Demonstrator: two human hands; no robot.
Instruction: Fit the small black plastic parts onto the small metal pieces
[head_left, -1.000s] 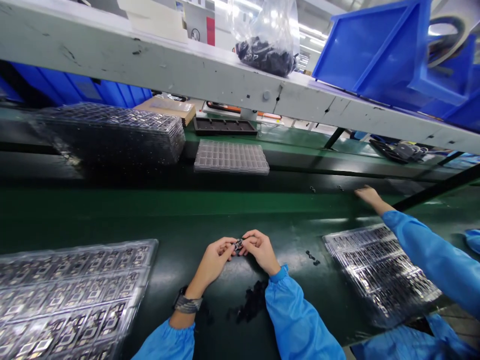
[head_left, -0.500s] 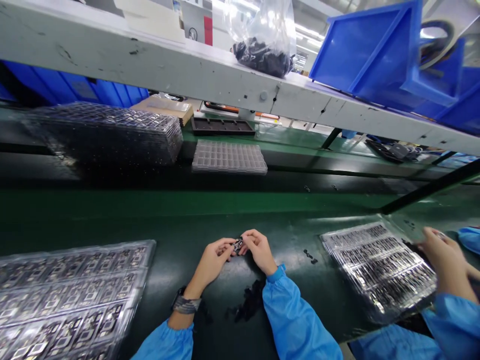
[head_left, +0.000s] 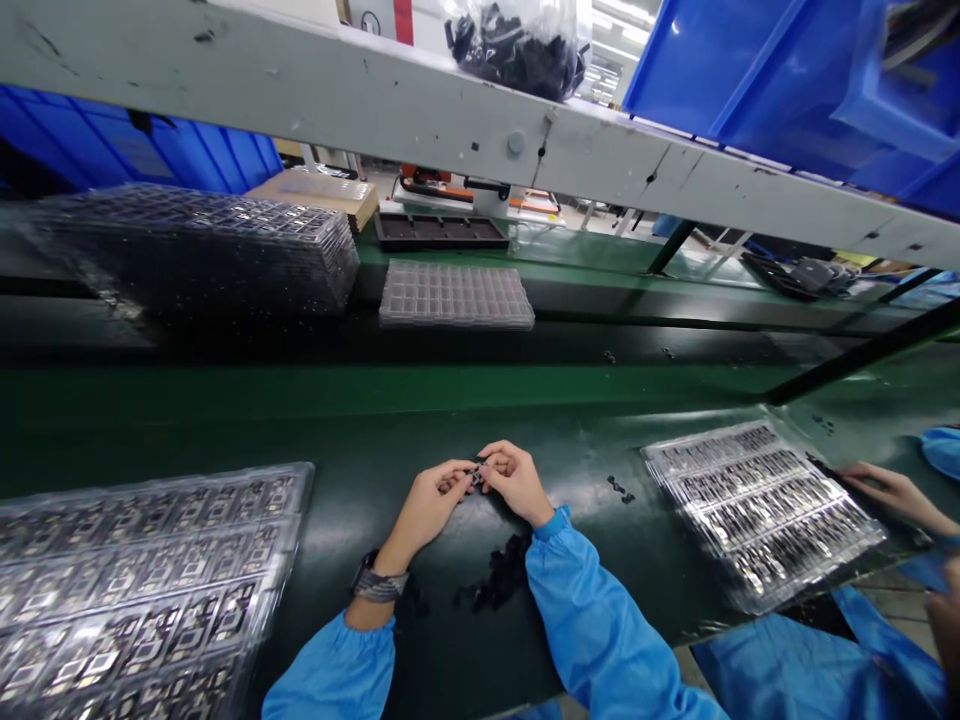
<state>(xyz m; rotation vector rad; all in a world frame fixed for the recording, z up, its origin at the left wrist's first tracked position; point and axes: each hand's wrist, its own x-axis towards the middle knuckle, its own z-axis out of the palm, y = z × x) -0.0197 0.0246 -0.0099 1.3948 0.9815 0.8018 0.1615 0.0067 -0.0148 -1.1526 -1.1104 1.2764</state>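
Note:
Between my fingertips, over the green bench, is a small metal-and-black electronic part point(head_left: 475, 476), partly covered by the fingers. My left hand point(head_left: 430, 503) pinches it from the left, a dark banded watch on that wrist. My right hand point(head_left: 519, 487) grips its other side with thumb and fingers. Below the hands lies a loose pile of small black pieces point(head_left: 499, 580). Two or so more black pieces point(head_left: 619, 489) lie right of my right hand. At the left, a clear tray of circuit boards point(head_left: 150, 570) rests on the bench.
Another filled tray point(head_left: 765, 510) lies to the right, near a co-worker's hand point(head_left: 892, 492). Stacked trays point(head_left: 202, 255), an unfilled clear tray point(head_left: 456, 296) and a black tray point(head_left: 442, 232) stand behind. Overhead runs a white shelf beam point(head_left: 360, 115) bearing blue bins point(head_left: 750, 80).
My hands still hold the small part together, with slightly shifted fingers. The view has tilted downward a little. The co-worker's hand has moved back to the right edge of the tray.

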